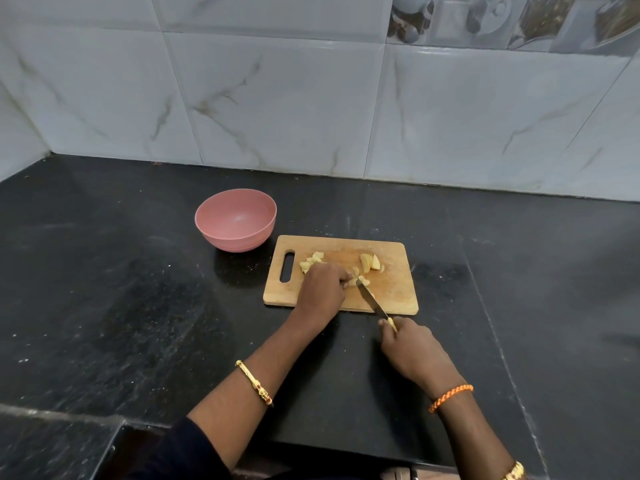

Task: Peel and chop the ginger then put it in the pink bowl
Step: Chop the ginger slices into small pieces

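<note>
A wooden cutting board (391, 292) lies on the black counter. On it are pale yellow ginger pieces: a chopped heap (311, 261) at the left and several slices (370, 263) at the right. My left hand (322, 287) pinches a small ginger piece (358, 280) against the board. My right hand (412, 351) grips the yellow handle of a knife (372, 299), whose blade tip rests at that piece. The pink bowl (237, 220) stands empty to the left behind the board.
The black stone counter (121, 289) runs back to a white tiled wall (311, 98). Its front edge drops away at the lower left. Bangles sit on both my wrists.
</note>
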